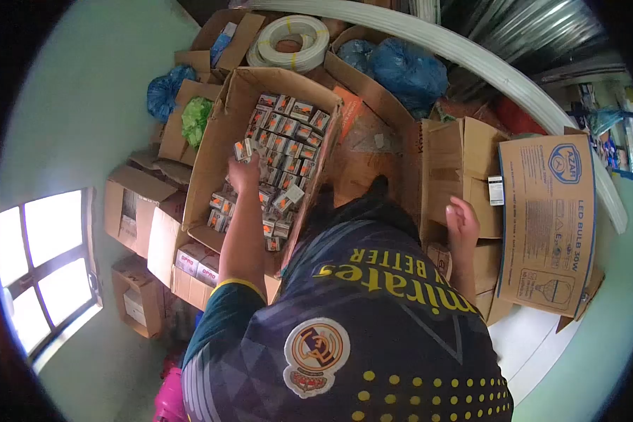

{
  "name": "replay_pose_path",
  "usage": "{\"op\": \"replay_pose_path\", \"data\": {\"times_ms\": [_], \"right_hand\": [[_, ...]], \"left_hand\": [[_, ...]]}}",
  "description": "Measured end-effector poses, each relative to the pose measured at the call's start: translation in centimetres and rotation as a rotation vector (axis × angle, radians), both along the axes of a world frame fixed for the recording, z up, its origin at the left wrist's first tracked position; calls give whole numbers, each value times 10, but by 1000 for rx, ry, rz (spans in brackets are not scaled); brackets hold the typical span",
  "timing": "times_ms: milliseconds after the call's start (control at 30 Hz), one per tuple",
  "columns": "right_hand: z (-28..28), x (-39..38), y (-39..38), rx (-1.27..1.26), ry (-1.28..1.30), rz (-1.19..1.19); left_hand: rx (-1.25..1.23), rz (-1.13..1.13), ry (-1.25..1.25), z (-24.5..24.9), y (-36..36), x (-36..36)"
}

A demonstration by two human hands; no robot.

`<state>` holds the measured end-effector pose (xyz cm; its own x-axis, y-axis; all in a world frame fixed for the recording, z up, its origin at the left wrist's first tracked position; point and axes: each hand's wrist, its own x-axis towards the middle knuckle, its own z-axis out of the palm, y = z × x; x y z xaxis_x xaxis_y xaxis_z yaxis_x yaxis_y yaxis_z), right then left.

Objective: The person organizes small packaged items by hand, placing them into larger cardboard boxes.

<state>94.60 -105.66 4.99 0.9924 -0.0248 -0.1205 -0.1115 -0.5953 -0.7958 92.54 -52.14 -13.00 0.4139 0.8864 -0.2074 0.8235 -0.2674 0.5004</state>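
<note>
My left hand [242,174] is closed on a small box [244,150], white and grey with an orange mark, and holds it over the left side of a large open carton [214,151]. Rows of similar small boxes [288,127] fill the carton's far part, while nearer ones [286,198] lie less evenly. Off to the right, my right hand [463,219] hangs with loosely bent fingers and nothing visible in it. It is beside an open cardboard box [443,162]; a small white box [496,190] sits a little beyond the fingers.
A printed LED bulb carton [545,225] stands at the right. Behind the large carton are a white coil [288,43] and blue plastic bags [408,67]. A long white strip [471,60] arcs overhead. More cartons [137,204] line the left wall near a window [46,260].
</note>
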Motion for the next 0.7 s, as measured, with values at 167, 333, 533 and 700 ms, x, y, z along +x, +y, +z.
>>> {"op": "replay_pose_path", "data": {"times_ms": [167, 333, 533, 700], "right_hand": [[-6, -30, -28, -46, 25, -165], [-24, -51, -59, -41, 44, -234], [-47, -67, -85, -45, 54, -283], [-21, -50, -73, -148, -42, -301]], "left_hand": [[-43, -13, 107, -6, 15, 0], [-55, 12, 250, -5, 23, 0], [0, -49, 459, -38, 42, -16], [-174, -111, 336, -73, 54, -8]]}}
